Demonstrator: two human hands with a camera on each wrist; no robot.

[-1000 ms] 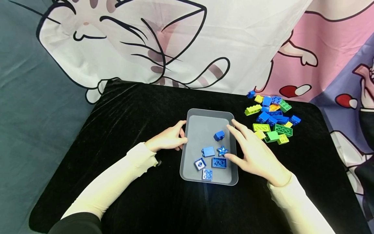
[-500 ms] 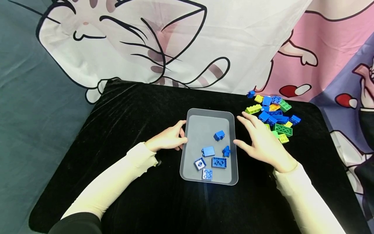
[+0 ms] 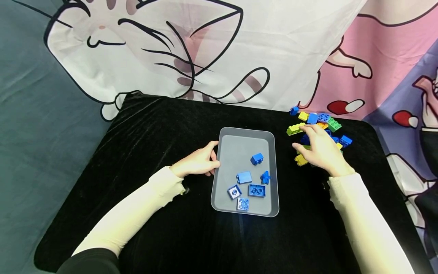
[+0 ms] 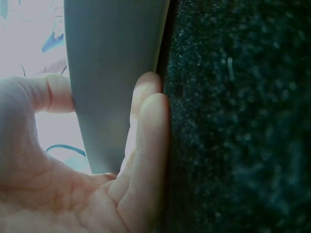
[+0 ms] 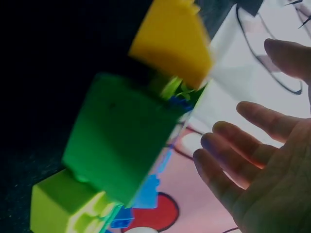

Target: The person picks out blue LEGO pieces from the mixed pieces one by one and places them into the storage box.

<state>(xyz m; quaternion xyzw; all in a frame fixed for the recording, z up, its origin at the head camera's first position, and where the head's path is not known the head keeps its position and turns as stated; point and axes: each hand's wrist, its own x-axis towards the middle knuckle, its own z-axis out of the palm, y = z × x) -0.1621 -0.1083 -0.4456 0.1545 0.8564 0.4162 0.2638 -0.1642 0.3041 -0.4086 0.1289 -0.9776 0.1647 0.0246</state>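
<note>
My left hand (image 3: 195, 161) holds the left edge of a grey tray (image 3: 236, 150), thumb at the rim and fingers along the lower outside wall. The left wrist view shows that tray wall (image 4: 109, 68) between thumb and fingers. Several blue toy bricks (image 3: 256, 190) and a small blue star-shaped piece (image 3: 265, 177) lie inside. At the right, my right hand (image 3: 319, 149) hovers over a pile of toy bricks, partly hiding it, its fingers spread and nothing held. Close below it, the right wrist view shows a green brick (image 5: 121, 136) and a yellow brick (image 5: 172, 41).
The pile also has a lime brick (image 3: 295, 129) at its left, a green brick (image 3: 334, 124) behind and a blue brick (image 3: 346, 140) at its right. Black cloth (image 3: 171, 125) covers the table. A printed curtain (image 3: 219, 49) hangs behind its far edge.
My right hand has moved from the tray's right side, right and away, to over the brick pile. The star-shaped piece has tipped over and shifted slightly right. My left hand stays put.
</note>
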